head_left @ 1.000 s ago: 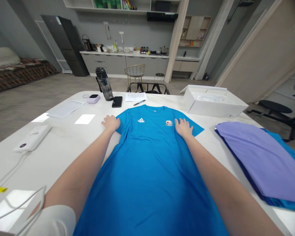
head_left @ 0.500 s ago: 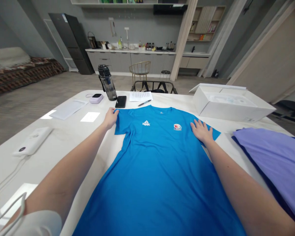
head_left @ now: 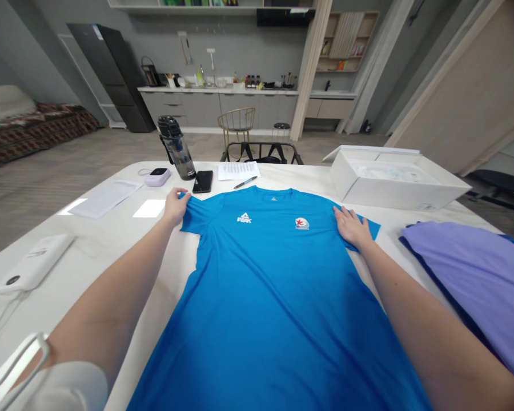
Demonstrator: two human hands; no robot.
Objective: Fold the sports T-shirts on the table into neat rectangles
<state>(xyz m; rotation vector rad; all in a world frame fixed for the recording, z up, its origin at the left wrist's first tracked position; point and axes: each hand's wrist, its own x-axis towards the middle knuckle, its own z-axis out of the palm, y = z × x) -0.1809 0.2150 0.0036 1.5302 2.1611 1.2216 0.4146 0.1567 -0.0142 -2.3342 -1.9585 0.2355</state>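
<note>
A blue T-shirt (head_left: 265, 274) lies spread face up on the white table (head_left: 98, 251), its collar toward the far side. White lettering and a round badge mark its chest, and shallow creases run across the body. At the left sleeve's outer edge, my left hand (head_left: 176, 206) pinches the cloth between thumb and fingers. My right hand (head_left: 353, 227) rests flat on the other sleeve near the shoulder, its fingers stretched out. The shirt's lower hem is out of view.
Beyond the shirt are a water bottle (head_left: 177, 149), a phone (head_left: 203, 181), a pen (head_left: 245, 182) and a printed sheet (head_left: 239, 170). An open white box (head_left: 394, 191) stands back right, with folded purple cloth (head_left: 471, 274) nearer. A white power bank (head_left: 34, 264) lies left.
My left hand has moved left with the sleeve edge, drawing the cloth wider and smoothing the upper shirt. My right hand stays on its sleeve. The camera view has shifted slightly.
</note>
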